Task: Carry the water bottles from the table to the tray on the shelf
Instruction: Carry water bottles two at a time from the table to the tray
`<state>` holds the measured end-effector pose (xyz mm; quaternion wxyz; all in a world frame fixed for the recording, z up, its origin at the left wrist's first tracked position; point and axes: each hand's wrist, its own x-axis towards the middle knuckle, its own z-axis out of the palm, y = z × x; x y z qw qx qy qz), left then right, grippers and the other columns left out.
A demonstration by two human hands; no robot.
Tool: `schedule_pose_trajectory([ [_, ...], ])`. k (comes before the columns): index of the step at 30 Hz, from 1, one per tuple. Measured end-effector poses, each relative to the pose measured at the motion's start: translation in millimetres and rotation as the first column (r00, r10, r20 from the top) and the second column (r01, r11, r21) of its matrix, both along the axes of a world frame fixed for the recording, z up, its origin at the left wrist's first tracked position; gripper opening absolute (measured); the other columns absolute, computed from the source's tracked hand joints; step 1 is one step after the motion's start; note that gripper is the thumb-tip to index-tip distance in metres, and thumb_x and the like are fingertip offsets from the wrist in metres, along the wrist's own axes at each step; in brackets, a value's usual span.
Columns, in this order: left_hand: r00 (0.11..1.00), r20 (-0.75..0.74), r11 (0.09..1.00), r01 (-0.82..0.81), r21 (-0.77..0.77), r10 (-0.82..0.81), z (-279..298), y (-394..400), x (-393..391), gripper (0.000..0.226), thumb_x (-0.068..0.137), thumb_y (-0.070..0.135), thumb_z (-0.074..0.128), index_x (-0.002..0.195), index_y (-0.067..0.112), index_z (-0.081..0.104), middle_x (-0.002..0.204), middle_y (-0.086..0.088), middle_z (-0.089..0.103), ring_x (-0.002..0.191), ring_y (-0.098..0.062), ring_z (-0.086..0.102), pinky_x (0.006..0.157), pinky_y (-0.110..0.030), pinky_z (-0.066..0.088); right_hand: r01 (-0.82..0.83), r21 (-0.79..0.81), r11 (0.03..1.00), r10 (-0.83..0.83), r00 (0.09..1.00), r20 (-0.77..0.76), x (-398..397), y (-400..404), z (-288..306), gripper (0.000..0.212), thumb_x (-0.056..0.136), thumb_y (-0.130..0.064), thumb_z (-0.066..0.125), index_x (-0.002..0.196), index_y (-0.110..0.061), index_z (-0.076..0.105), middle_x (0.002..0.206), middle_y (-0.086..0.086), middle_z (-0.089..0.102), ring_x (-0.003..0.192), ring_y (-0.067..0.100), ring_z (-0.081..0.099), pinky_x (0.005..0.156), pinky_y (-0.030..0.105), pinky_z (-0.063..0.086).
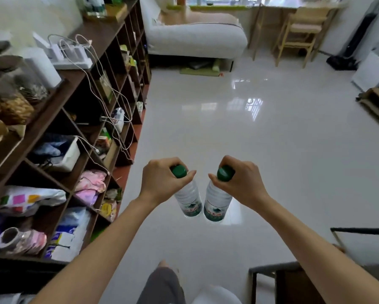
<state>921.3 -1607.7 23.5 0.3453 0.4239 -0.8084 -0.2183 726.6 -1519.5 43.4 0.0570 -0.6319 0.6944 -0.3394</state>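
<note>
Over white floor (272, 150), each hand grips a green-labelled bottle; writing illegible.

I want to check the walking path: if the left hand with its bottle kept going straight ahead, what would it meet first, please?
Probably nothing soon: ahead of the left hand and its bottle lies open floor, with the white sofa far beyond. The shelf unit runs alongside, though depth is hard to judge.

Open floor (261, 139) ahead; crowded shelf (78, 102) walls the left
</note>
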Motion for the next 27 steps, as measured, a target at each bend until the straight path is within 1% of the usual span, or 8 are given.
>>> schedule_pose_trajectory([
  [3, 0.999, -0.034, 1.0, -0.001, 0.028, 0.002, -6.5, -71.8, -23.8, 0.038, 0.069, 0.059, 0.066, 0.064, 0.021, 0.07, 0.059, 0.01, 0.065, 0.057, -0.009, 0.062, 0.058, -0.033, 0.053, -0.026, 0.008, 1.0, 0.026, 1.0, -0.002, -25.1, -71.0, -5.5, 0.034, 0.071, -0.03, 0.082, 0.068, -0.012, 0.053, 0.052, -0.012, 0.044, 0.046, 0.014, 0.041, 0.048, 0.015, 0.032],
  [6, 0.998, -0.05, 1.0, 0.025, 0.02, -0.024, -12.2, -151.7, -47.1, 0.039, 0.069, 0.058, 0.066, 0.063, 0.02, 0.069, 0.056, 0.01, 0.063, 0.055, -0.01, 0.06, 0.056, -0.034, 0.052, -0.025, 0.015, 1.0, 0.025, 1.0, -0.001, -47.8, -147.3, -9.9, 0.034, 0.072, -0.031, 0.081, 0.069, -0.012, 0.053, 0.053, -0.009, 0.047, 0.047, 0.015, 0.044, 0.049, 0.019, 0.034],
  [8, 0.999, -0.024, 0.999, 0.045, -0.003, -0.045, -7.5, -206.8, -63.1, 0.039, 0.069, 0.059, 0.065, 0.063, 0.021, 0.069, 0.056, 0.011, 0.063, 0.054, -0.009, 0.06, 0.055, -0.033, 0.052, -0.01, 0.023, 1.0, 0.01, 1.0, 0.01, -62.1, -200.0, -6.0, 0.033, 0.073, -0.031, 0.081, 0.07, -0.012, 0.053, 0.054, -0.01, 0.048, 0.048, 0.015, 0.044, 0.05, 0.02, 0.035],
  [12, 0.997, 0.004, 0.995, 0.082, -0.05, -0.081, 8.9, -316.1, -97.2, 0.038, 0.069, 0.059, 0.064, 0.064, 0.022, 0.069, 0.059, 0.009, 0.066, 0.055, -0.011, 0.062, 0.057, -0.031, 0.052, 0.018, 0.026, 0.999, -0.018, 1.0, 0.006, -92.5, -306.5, 11.7, 0.032, 0.074, -0.032, 0.08, 0.072, -0.012, 0.055, 0.054, -0.014, 0.047, 0.05, 0.012, 0.046, 0.051, 0.016, 0.035],
  [17, 0.998, 0.041, 0.994, 0.049, -0.093, -0.045, 15.1, -442.4, -137.6, 0.036, 0.071, 0.058, 0.063, 0.063, 0.022, 0.067, 0.057, 0.009, 0.065, 0.055, -0.012, 0.06, 0.055, -0.03, 0.051, 0.006, 0.011, 1.0, -0.006, 1.0, 0.019, -135.3, -432.4, 18.5, 0.032, 0.074, -0.032, 0.079, 0.071, -0.011, 0.055, 0.055, -0.008, 0.05, 0.05, 0.016, 0.048, 0.052, 0.025, 0.039],
  [21, 0.998, 0.06, 0.998, 0.002, -0.07, 0.002, 2.4, -543.5, -173.4, 0.036, 0.07, 0.058, 0.062, 0.063, 0.023, 0.067, 0.058, 0.009, 0.065, 0.055, -0.011, 0.06, 0.056, -0.031, 0.052, -0.032, 0.011, 0.999, 0.032, 0.999, 0.023, -174.5, -538.5, 6.9, 0.031, 0.074, -0.033, 0.079, 0.072, -0.012, 0.056, 0.054, -0.013, 0.046, 0.05, 0.015, 0.048, 0.053, 0.027, 0.042],
  [24, 0.993, 0.11, 0.993, -0.026, -0.118, 0.039, -4.2, -618.3, -205.9, 0.032, 0.071, 0.055, 0.066, 0.064, 0.023, 0.068, 0.059, 0.009, 0.066, 0.056, -0.01, 0.06, 0.056, -0.028, 0.051, -0.091, 0.014, 0.996, 0.091, 0.996, 0.007, -206.1, -622.2, -1.2, 0.03, 0.074, -0.032, 0.079, 0.072, -0.014, 0.056, 0.05, -0.019, 0.039, 0.05, 0.015, 0.045, 0.053, 0.025, 0.037],
  [27, 0.979, 0.16, 0.982, -0.103, -0.157, 0.128, -0.8, -694.1, -238.4, 0.025, 0.071, 0.046, 0.075, 0.064, 0.023, 0.07, 0.059, 0.008, 0.067, 0.056, -0.012, 0.061, 0.056, -0.025, 0.049, -0.148, 0.032, 0.988, 0.148, 0.989, -0.001, -242.5, -708.7, 2.9, 0.03, 0.074, -0.033, 0.078, 0.072, -0.015, 0.055, 0.051, -0.018, 0.04, 0.05, 0.015, 0.045, 0.052, 0.027, 0.04],
])
